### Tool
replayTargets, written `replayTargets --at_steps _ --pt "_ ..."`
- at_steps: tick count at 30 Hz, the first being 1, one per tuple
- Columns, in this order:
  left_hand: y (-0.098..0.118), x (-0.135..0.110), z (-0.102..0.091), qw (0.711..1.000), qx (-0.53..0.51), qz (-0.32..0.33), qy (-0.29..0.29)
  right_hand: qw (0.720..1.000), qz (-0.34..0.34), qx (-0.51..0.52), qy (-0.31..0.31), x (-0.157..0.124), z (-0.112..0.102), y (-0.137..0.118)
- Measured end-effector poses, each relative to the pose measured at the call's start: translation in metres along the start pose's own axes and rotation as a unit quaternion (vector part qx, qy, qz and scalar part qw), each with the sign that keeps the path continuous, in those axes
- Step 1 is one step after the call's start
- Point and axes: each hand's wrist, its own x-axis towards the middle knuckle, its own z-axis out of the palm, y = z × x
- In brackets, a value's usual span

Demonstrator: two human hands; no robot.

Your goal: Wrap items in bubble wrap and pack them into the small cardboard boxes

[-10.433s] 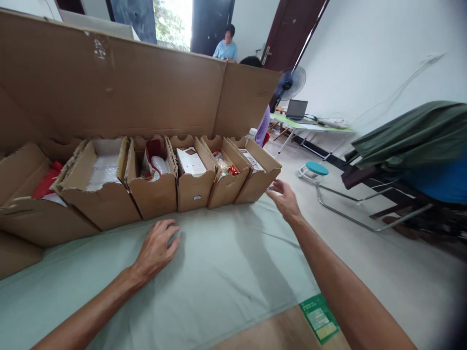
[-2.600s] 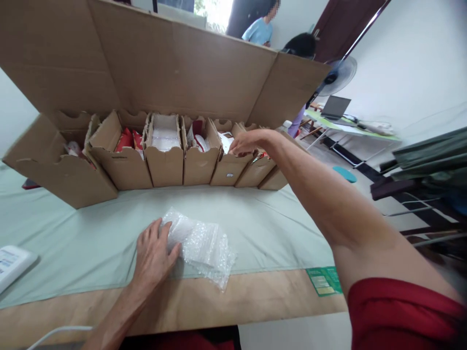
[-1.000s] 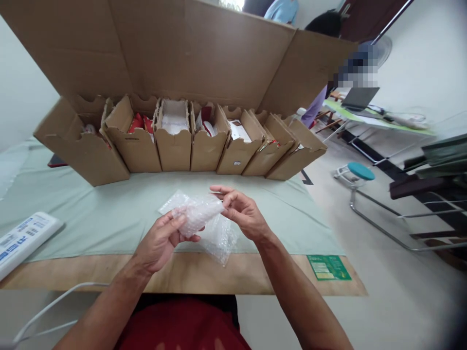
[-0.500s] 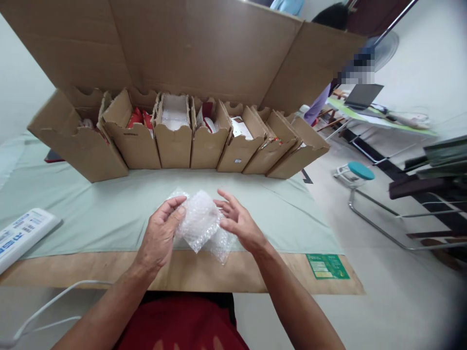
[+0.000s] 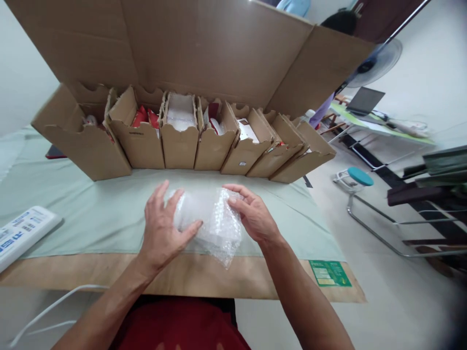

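Note:
Clear bubble wrap [image 5: 215, 218] is held up over the front of the cloth-covered table, its lower corner hanging past the cloth edge. My right hand [image 5: 253, 211] pinches its right side between thumb and fingers. At the left side, my left hand [image 5: 164, 226] has its fingers spread, with the thumb reaching across the front of the wrap; whether it touches the wrap is hard to tell. The film looks layered or folded, and I cannot make out anything inside it.
A row of cardboard bins [image 5: 178, 148] stands behind my hands, before a tall cardboard panel [image 5: 219, 53]. One bin holds more bubble wrap [image 5: 181, 112], another red packets [image 5: 144, 117]. A white box-like item [image 5: 27, 233] lies left; a green label [image 5: 330, 273] is at the front right.
My right hand has gone from open beside the bubble wrap to gripping its right side. My left hand has let go and spread its fingers. The wrap now looks wider.

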Motion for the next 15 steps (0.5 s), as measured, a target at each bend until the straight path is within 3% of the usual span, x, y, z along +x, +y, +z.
replayTargets --at_steps 3,6,8,10,12,15 --pt "-0.016 0.002 0.018 0.991 0.1 -0.011 -0.083 0.987 0.008 -0.152 0.055 -0.01 -0.021 0.023" --pt "-0.036 0.003 0.028 0.977 0.137 -0.044 -0.156 0.918 -0.006 -0.385 0.096 -0.027 -0.047 0.046" --pt "-0.046 0.004 0.029 0.973 0.135 -0.062 -0.178 0.868 -0.023 -0.487 0.093 -0.034 -0.06 0.047" --pt "-0.051 0.008 0.03 0.969 0.138 -0.061 -0.195 0.837 -0.072 -0.536 0.087 -0.031 -0.066 0.03" --pt "-0.05 0.011 0.031 0.963 0.157 -0.04 -0.216 0.81 -0.157 -0.558 0.088 -0.015 -0.063 -0.005" --pt "-0.04 0.012 0.032 0.951 0.192 -0.012 -0.242 0.743 -0.274 -0.606 0.081 0.039 -0.042 -0.075"
